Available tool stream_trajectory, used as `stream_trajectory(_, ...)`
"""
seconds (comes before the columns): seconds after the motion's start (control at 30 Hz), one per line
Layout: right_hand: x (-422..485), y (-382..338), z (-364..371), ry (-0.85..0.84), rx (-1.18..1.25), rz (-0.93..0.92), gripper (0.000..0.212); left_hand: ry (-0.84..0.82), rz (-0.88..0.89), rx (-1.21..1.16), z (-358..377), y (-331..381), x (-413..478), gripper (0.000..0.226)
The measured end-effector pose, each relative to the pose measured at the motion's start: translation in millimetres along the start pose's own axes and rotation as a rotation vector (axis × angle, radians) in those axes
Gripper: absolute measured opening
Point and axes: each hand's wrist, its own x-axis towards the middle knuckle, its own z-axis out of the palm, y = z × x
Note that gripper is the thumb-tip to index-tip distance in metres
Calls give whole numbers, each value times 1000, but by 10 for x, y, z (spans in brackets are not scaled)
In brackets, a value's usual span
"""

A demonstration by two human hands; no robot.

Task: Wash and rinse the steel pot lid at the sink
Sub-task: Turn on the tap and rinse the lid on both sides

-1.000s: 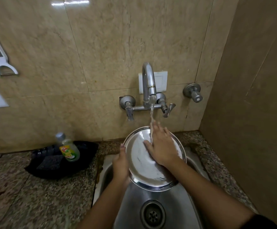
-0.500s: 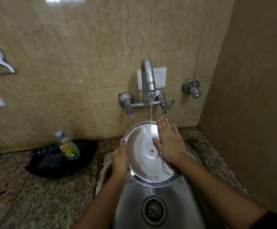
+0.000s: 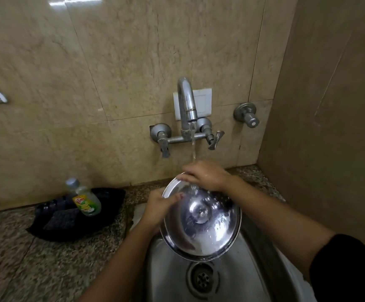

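The round steel pot lid (image 3: 207,232) is tilted toward me over the steel sink (image 3: 170,277), its inner side and centre rivet showing. My left hand (image 3: 157,210) grips its left rim, thumb across the inner face. My right hand (image 3: 207,175) lies over the lid's top rim, fingers curled on the edge. Water runs from the wall tap (image 3: 187,105) onto the lid just below my right hand and streams down its face.
A green dish-soap bottle (image 3: 85,200) leans in a black tray (image 3: 68,221) with a scrubber on the granite counter (image 3: 35,264) at left. The drain (image 3: 202,279) sits below the lid. Tiled walls close the back and right; a valve knob (image 3: 248,116) sticks out.
My right hand slid from the lid's inner face up to its top rim. The lid's centre is now uncovered and my left thumb reaches further across it.
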Motion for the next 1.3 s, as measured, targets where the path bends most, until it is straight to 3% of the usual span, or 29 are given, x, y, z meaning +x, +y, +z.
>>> stream_trajectory(0.1,102,-168,11,-57,-35,-178,29,-47,51,84,67,34,72,12)
stream_trajectory(0.23,-55,186,-119,58,557,110,26,51,35,-19,-60,-4,113,18)
stream_trajectory(0.3,-104,323,-119,127,710,203,23,54,27,-52,-121,-3,112,18)
stream_trajectory(0.37,-40,206,-108,120,702,146,23,11,34,-49,-96,46,111,20)
stream_trajectory(0.5,192,-153,-142,-66,448,-62,26,-49,107,-10,33,114,105,22)
stream_trajectory(0.57,181,-30,-162,-37,532,-28,27,-4,96,-34,-15,86,77,19)
stream_trajectory(0.67,-55,295,-178,75,843,188,20,92,39,-124,-160,0,38,14)
stream_trajectory(0.73,-160,338,-154,127,968,239,13,69,-1,-151,-204,3,11,15)
stream_trajectory(0.87,-19,28,-145,43,878,139,18,-211,-35,70,-153,212,73,18)
stream_trajectory(0.93,72,-37,-151,-25,831,92,19,-265,-38,195,-130,310,150,16)
stream_trajectory(1.13,-86,307,-148,151,977,276,17,-132,-34,41,-129,205,182,22)
stream_trajectory(1.3,66,43,-126,63,802,148,22,-147,-27,-13,-7,175,150,18)
